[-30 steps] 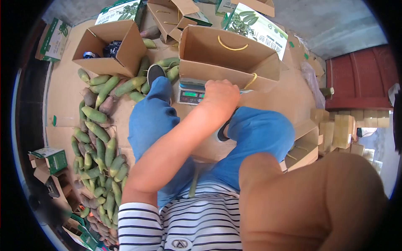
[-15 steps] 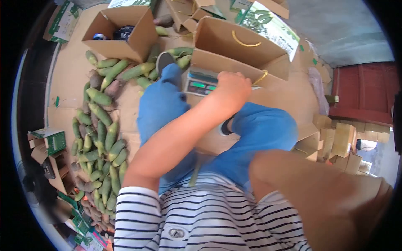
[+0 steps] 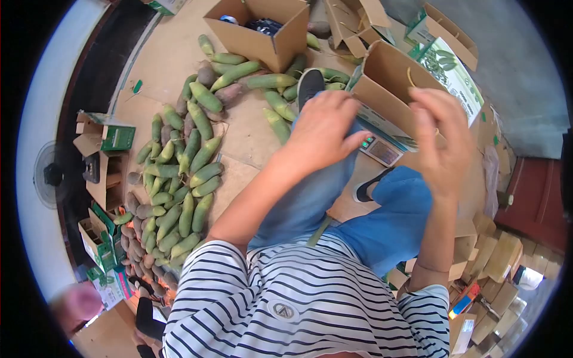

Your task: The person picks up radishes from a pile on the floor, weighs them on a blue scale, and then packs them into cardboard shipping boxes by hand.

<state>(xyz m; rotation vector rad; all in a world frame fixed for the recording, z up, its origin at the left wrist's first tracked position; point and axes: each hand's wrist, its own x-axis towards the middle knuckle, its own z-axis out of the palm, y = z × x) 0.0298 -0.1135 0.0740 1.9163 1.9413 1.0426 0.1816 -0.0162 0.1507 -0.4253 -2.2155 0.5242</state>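
My left hand point(image 3: 325, 126) hangs over my left knee, beside the digital scale point(image 3: 382, 150); its thumb is apart from the fingers and nothing shows in it. My right hand point(image 3: 444, 134) is raised above the right side of an open cardboard box point(image 3: 382, 64), fingers and thumb apart, holding nothing that I can see. The box rests on the scale, whose green digits are lit, and a yellow cord handle point(image 3: 410, 76) shows at its rim. Green radishes point(image 3: 276, 107) lie left of the box, around my shoe point(image 3: 310, 87).
A large heap of green and reddish radishes point(image 3: 179, 173) covers the floor at left. An open carton point(image 3: 280, 45) with dark items stands at the top, other cartons point(image 3: 441, 30) at upper right. Stacked cardboard point(image 3: 504, 256) lies at lower right; a fan point(image 3: 52, 174) is at far left.
My left hand has come away from the box and moved left. My right hand, not seen before, has come up beside the box. The view has turned, and the box appears angled differently.
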